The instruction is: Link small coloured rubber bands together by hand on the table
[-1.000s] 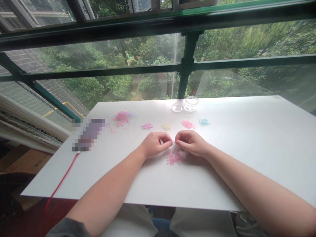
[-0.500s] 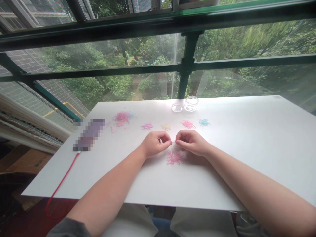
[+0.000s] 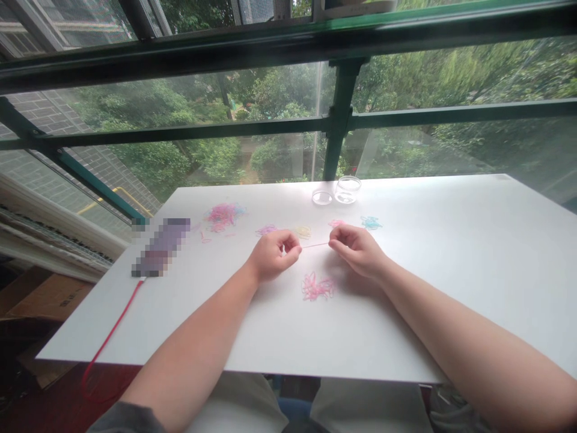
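A thin pink rubber band (image 3: 315, 245) is stretched taut between my two hands, above the white table. My left hand (image 3: 276, 255) pinches one end between thumb and forefinger; my right hand (image 3: 356, 248) pinches the other. Just below them lies a loose pile of pink rubber bands (image 3: 318, 287). Behind the hands are small piles: purple bands (image 3: 266, 230), yellow bands (image 3: 303, 231), pink-red bands (image 3: 336, 223) partly hidden by my right hand, and blue bands (image 3: 371, 222).
A larger mixed pile of bands (image 3: 224, 215) lies at the back left. A clear jar (image 3: 347, 190) and its round lid (image 3: 322, 197) stand near the table's (image 3: 473, 270) far edge. On the left is a blurred-out device (image 3: 162, 248) with a red cable (image 3: 112, 337).
My hands have moved apart and slightly away from me, drawing the pink rubber band out longer. My right hand now covers part of the pink-red pile.
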{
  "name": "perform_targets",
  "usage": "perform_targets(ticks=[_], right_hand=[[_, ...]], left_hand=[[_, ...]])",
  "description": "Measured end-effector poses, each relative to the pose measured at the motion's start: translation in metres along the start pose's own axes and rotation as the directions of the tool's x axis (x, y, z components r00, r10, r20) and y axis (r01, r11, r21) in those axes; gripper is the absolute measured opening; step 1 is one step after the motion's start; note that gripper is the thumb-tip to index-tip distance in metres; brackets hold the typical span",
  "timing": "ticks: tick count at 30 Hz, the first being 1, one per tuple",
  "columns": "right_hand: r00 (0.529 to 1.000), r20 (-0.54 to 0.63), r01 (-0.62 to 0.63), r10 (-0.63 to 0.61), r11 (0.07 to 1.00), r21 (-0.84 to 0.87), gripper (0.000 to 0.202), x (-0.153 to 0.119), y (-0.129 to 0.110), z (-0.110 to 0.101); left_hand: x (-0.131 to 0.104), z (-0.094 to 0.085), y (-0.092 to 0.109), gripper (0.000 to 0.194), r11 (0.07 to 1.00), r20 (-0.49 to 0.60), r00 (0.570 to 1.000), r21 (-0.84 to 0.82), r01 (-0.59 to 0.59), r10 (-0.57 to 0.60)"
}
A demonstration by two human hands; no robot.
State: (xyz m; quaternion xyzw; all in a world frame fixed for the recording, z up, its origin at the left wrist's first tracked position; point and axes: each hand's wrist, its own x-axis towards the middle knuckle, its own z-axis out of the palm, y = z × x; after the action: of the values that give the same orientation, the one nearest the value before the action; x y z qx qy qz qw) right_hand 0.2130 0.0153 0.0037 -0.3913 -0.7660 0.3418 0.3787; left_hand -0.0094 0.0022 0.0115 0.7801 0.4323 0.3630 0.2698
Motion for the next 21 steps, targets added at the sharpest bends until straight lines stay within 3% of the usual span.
perform_targets(ticks=[8,21], right_hand=[[0.983,0.185,0.002,-0.002,1.0,-0.002,0.009,-0.006,-0.003,0.012],[0.952,0.306,-0.005,0.002,1.0,0.009,0.008,-0.009,-0.008,0.011]], left_hand=[[-0.004,0.013,0.006,0.012,0.997,0.16,0.986,-0.054,0.059,-0.049],[-0.007,0.015,0.011,0.011,0.994,0.211,0.974,-0.059,0.095,-0.081]])
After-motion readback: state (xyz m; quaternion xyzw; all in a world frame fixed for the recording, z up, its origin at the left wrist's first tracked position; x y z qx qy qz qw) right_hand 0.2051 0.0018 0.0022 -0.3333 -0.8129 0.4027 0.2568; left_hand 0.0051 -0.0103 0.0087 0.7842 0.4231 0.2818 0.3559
